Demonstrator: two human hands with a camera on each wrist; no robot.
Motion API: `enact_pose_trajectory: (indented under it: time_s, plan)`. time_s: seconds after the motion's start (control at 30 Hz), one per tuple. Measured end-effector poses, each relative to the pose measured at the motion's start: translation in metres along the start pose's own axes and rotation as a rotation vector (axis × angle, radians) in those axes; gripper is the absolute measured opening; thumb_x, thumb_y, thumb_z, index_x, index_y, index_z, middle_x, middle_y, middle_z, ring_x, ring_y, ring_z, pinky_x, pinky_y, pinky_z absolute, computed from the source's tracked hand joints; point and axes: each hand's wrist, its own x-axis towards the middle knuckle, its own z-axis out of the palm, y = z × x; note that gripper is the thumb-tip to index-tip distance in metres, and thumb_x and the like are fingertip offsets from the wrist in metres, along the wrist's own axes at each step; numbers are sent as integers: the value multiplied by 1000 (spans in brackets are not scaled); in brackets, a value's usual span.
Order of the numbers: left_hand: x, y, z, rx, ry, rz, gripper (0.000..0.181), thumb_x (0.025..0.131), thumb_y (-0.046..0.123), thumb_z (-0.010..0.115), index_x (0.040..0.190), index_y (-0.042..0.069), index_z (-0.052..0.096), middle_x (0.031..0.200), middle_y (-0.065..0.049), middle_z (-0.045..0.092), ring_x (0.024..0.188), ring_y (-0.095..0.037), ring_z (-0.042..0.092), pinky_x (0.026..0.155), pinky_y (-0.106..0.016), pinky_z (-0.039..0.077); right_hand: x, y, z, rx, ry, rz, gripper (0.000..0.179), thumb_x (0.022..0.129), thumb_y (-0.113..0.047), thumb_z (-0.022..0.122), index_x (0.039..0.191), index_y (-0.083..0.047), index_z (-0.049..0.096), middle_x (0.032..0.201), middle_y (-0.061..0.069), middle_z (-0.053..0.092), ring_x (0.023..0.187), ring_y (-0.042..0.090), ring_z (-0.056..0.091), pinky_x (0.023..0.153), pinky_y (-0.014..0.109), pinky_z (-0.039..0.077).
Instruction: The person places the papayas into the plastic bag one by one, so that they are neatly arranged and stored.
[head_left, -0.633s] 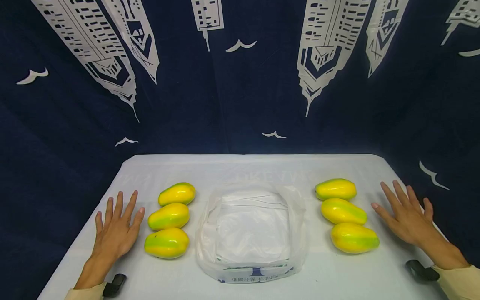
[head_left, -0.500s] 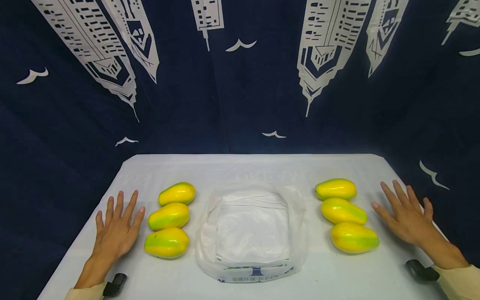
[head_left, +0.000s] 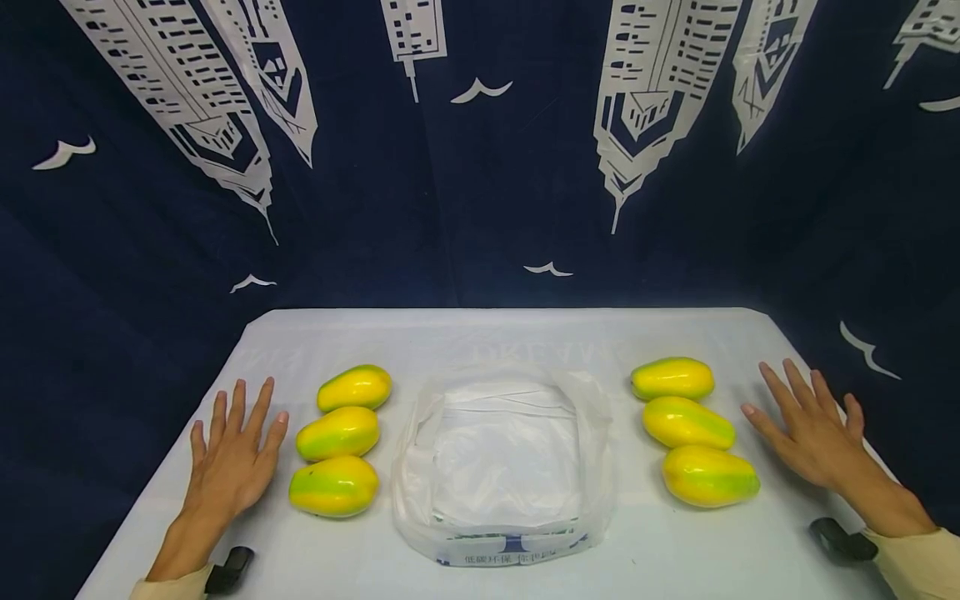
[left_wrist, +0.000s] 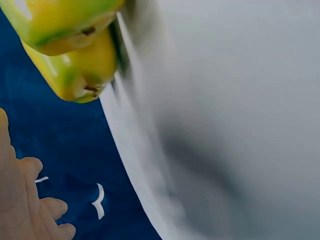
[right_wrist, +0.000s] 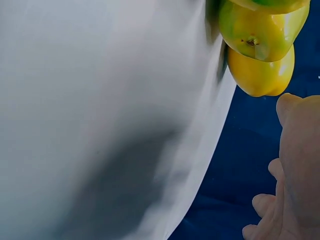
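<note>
**Two hands with spread fingers flank six yellow-green fruits and a plastic bag**

A dark blue cloth printed with pale buildings and birds fills the background, behind a white worktop. At far left, a cream sleeve and a black wrist device lead to the left hand. It holds nothing; its back faces up and its fingers are straight and fanned apart. Whether it touches the worktop is hard to tell.

Just to its right, three glossy fruits lie on their sides in a close column: the far left fruit, the middle left fruit and the near left fruit.

In the centre, between the two columns, sits a translucent white plastic bag, its mouth spread into a rough square facing upward. Blue print with Chinese characters runs along its near side.

Next comes the second column, slanting toward the right as it nears the viewer: the far right fruit, the middle right fruit and the near right fruit.

At far right, the right hand also holds nothing, back upward, fingers extended and apart, near the fruits without touching them.
</note>
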Motion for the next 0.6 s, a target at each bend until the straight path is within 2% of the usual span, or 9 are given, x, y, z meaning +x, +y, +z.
enact_pose_trajectory:
  time_s: [0.27, 0.6]
  plan:
    - [-1, 11, -6, -42, 45, 48, 63, 108, 49, 22, 163, 22, 5, 166, -25, 0, 153, -42, -14, 115, -70, -14, 4, -4, -2, 14, 21, -32, 76, 105, -52, 36, 162, -16, -1, 164, 24, -15, 147, 52, -20, 109, 77, -17]
    - [-4, 32, -12, -96, 52, 85, 62, 109, 45, 25, 163, 20, 8, 167, -23, 1, 154, -42, -8, 118, -67, -11, 8, -11, -5, 25, 51, -76, 74, 105, -48, 40, 162, -18, 3, 166, 22, -9, 149, 52, -15, 110, 76, -13]
